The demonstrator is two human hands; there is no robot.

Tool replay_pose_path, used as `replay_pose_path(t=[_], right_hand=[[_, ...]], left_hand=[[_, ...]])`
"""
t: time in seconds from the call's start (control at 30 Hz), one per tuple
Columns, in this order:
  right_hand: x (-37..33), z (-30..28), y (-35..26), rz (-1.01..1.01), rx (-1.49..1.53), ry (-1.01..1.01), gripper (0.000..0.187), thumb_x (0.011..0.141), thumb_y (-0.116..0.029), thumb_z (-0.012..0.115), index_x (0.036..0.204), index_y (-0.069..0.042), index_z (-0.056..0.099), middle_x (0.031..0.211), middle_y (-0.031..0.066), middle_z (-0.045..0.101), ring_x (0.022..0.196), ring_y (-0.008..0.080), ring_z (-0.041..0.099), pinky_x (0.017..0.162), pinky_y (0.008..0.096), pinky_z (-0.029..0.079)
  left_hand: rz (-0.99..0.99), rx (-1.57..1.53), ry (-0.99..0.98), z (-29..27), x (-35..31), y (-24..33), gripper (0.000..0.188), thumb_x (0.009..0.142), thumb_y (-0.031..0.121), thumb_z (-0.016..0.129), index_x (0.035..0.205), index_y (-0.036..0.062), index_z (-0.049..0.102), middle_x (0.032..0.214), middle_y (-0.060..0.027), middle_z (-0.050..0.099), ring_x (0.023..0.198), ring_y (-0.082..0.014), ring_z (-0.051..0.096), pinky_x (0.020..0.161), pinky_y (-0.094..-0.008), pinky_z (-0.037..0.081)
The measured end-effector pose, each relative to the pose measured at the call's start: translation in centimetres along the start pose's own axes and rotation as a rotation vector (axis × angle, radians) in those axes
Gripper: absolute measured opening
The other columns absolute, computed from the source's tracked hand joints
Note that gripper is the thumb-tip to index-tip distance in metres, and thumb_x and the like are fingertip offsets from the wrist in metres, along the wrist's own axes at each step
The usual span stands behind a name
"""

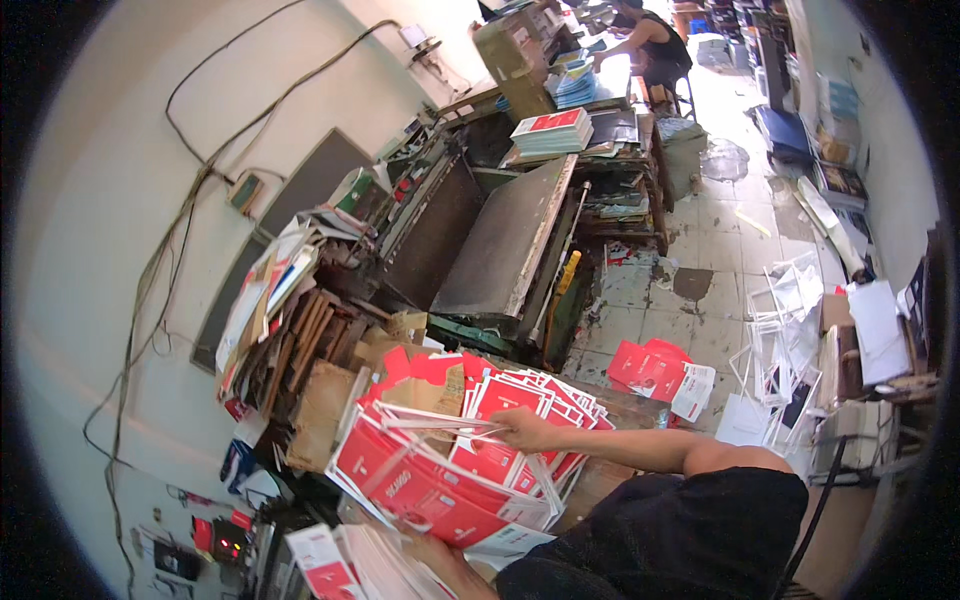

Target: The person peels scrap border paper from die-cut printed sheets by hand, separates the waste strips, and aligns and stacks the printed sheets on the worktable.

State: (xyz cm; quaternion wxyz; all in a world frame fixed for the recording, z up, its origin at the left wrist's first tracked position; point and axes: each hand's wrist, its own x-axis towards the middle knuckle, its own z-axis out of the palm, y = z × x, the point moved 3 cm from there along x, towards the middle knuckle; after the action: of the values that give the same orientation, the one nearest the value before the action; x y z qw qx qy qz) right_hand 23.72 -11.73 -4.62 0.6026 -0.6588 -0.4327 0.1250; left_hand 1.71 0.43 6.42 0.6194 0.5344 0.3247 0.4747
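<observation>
In front of me lies a fanned pile of red-and-white printed card sheets (pixel 410 485), stretching across the work surface. My right hand (pixel 525 430) reaches in from the right. Its fingers are closed on the end of thin white-edged card strips (pixel 430 418), raised over the pile. Lower down, my left hand (pixel 435 555) is at the near edge of the red sheets, its fingers mostly hidden. Beside it stands a thick stack of pale sheets (pixel 385 565) with a red-and-white card at its left. More red cards with white borders (pixel 500 400) lie loosely heaped beyond my right hand.
A dark, worn machine with a tilted plate (pixel 505 240) stands ahead. Beyond it, a table carries a stack of printed cards (pixel 553 130). Red cards (pixel 655 372) and white card frames (pixel 780 330) litter the right side. Another person (pixel 655 50) sits far off.
</observation>
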Motion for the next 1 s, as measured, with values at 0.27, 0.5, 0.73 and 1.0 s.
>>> replay_pose_path(t=[0.27, 0.5, 0.73, 1.0], right_hand=[[-0.8, -6.7, -13.9, -0.272, -0.142, 0.318, 0.043, 0.078, -0.013, 0.071, 0.116, 0.0, 0.055, 0.108, 0.015, 0.059, 0.098, 0.0266, 0.059, 0.081, 0.0363, 0.048], [-3.1, 0.4, -15.5, -0.248, -0.321, -0.03, 0.057, 0.079, -0.021, 0.073, 0.126, 0.002, 0.049, 0.119, 0.0215, 0.057, 0.11, 0.0334, 0.057, 0.092, 0.0394, 0.046], [-1.8, 1.2, -5.8, 0.274, 0.107, 0.286, 0.039, 0.09, -0.034, 0.06, 0.106, 0.002, 0.061, 0.095, 0.0097, 0.065, 0.089, 0.0229, 0.061, 0.08, 0.0373, 0.046], [-3.9, 2.7, 5.6, 0.363, 0.336, 0.332, 0.069, 0.093, -0.052, 0.04, 0.145, -0.01, 0.021, 0.133, 0.0157, 0.044, 0.119, 0.0287, 0.047, 0.099, 0.047, 0.042]], left_hand=[[0.068, 0.278, 0.184, 1.6, 5.7, -5.5, 0.062, 0.089, 0.047, 0.057, 0.126, -0.003, 0.049, 0.114, -0.0199, 0.058, 0.098, -0.0248, 0.06, 0.077, -0.0401, 0.054], [0.164, 0.31, 0.335, 0.4, 0.0, -2.8, 0.04, 0.096, 0.027, 0.052, 0.112, -0.0095, 0.057, 0.103, -0.0124, 0.064, 0.094, -0.0163, 0.058, 0.083, -0.031, 0.045], [0.013, 0.2, 0.096, -0.2, -4.3, -8.0, 0.04, 0.095, 0.033, 0.053, 0.099, -0.0068, 0.06, 0.086, -0.0064, 0.061, 0.082, -0.0134, 0.052, 0.074, -0.0305, 0.044], [-0.047, -0.031, -0.367, 0.5, -2.2, -4.4, 0.049, 0.09, 0.046, 0.058, 0.108, 0.0008, 0.064, 0.092, -0.0043, 0.064, 0.087, -0.0099, 0.054, 0.079, -0.0305, 0.045]])
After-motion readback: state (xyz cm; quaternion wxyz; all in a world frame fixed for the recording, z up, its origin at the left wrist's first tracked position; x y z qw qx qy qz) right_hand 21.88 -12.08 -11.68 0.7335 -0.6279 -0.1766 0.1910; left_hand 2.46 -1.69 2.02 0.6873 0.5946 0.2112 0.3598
